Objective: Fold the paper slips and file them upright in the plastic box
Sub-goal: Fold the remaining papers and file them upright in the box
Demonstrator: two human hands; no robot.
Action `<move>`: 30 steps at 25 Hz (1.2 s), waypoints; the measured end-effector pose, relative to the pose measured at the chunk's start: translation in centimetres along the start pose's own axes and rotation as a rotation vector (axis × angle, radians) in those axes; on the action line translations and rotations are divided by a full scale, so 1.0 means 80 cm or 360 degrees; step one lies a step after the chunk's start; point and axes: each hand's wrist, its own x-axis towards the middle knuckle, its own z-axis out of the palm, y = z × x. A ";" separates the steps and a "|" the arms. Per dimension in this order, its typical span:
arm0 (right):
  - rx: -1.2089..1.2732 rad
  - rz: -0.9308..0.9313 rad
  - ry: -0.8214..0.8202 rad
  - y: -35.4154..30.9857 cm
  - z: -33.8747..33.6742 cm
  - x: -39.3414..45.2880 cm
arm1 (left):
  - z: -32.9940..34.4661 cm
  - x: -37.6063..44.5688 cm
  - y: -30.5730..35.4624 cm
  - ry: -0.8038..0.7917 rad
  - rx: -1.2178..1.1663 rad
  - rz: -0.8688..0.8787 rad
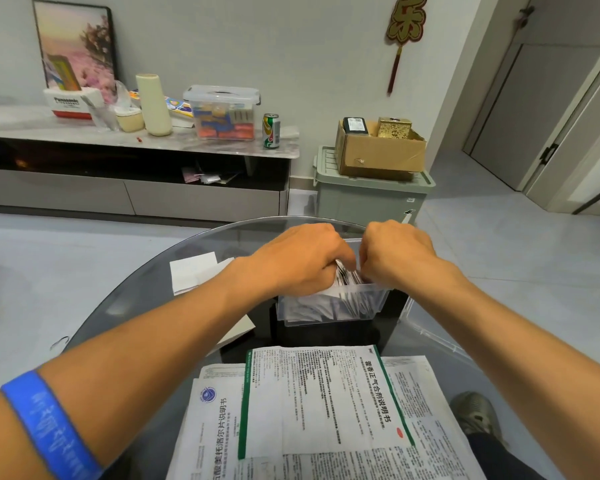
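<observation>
A clear plastic box (pixel 329 311) stands on the round glass table (pixel 125 306), filled with several folded paper slips (pixel 347 277) standing on edge. My left hand (pixel 302 259) and my right hand (pixel 395 252) both reach into the top of the box, fingers curled down among the slips. Their fingertips are hidden inside the box, so what each one pinches does not show. A stack of unfolded printed leaflets (pixel 326 410) lies flat at the table's near edge.
Folded white sheets (pixel 194 271) lie left of the box, and a clear lid (pixel 426 327) lies to its right. Beyond the table are a low cabinet (pixel 136 192), a grey bin (pixel 371 199) bearing a cardboard box, and my shoe (pixel 475 414) under the glass.
</observation>
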 end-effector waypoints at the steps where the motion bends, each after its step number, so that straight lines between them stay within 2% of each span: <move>1: 0.0022 -0.0016 0.0001 0.000 0.000 -0.004 | -0.004 -0.012 0.006 0.0106 0.0045 -0.0016; 2: 0.0081 -0.0029 0.0071 0.001 -0.002 -0.012 | -0.007 -0.027 0.013 0.0246 0.0040 -0.0018; 4: 0.0311 -0.0061 0.0371 0.007 -0.005 -0.040 | -0.011 -0.064 0.031 0.0495 -0.0055 -0.0013; 5: 0.0474 -0.0083 0.0476 0.010 -0.004 -0.059 | -0.012 -0.083 0.043 0.0490 -0.0085 -0.0027; 6: 0.0634 -0.0105 0.0482 0.012 -0.002 -0.080 | -0.009 -0.102 0.055 0.0350 -0.0121 -0.0063; 9: 0.0900 -0.0141 0.0245 0.011 0.017 -0.132 | 0.012 -0.142 0.088 -0.0381 -0.0171 -0.0220; 10: 0.0942 -0.0129 0.0182 0.012 0.025 -0.142 | 0.019 -0.149 0.093 -0.0537 -0.0133 -0.0280; 11: 0.0966 -0.0110 0.0149 0.014 0.032 -0.148 | 0.024 -0.152 0.098 -0.0557 -0.0093 -0.0311; 15: 0.1219 0.0051 0.0164 0.029 0.048 -0.161 | 0.026 -0.152 0.103 -0.0225 -0.0041 -0.0419; 20: 0.1379 0.0091 0.0146 0.027 0.048 -0.166 | 0.044 -0.157 0.127 -0.0202 0.0122 -0.0489; 21: 0.1422 0.0098 0.0191 0.026 0.048 -0.165 | 0.046 -0.155 0.129 -0.0119 0.0062 -0.0533; 23: 0.1609 0.0149 0.0387 0.027 0.045 -0.165 | 0.044 -0.150 0.128 0.0183 -0.0378 -0.0694; 25: 0.2014 0.0248 0.0497 0.026 0.042 -0.167 | 0.023 -0.145 0.125 0.0547 -0.1279 -0.0971; 26: 0.2295 0.0282 0.0376 0.022 0.038 -0.168 | 0.013 -0.145 0.122 0.0662 -0.1746 -0.1140; 28: 0.2725 0.0239 -0.0138 0.013 0.033 -0.171 | -0.002 -0.147 0.118 0.0748 -0.2373 -0.1381; 29: 0.2811 0.0191 -0.0328 0.008 0.033 -0.173 | -0.002 -0.149 0.117 0.0785 -0.2447 -0.1409; 30: 0.2862 0.0138 -0.0412 0.004 0.033 -0.175 | -0.001 -0.150 0.118 0.0853 -0.2457 -0.1424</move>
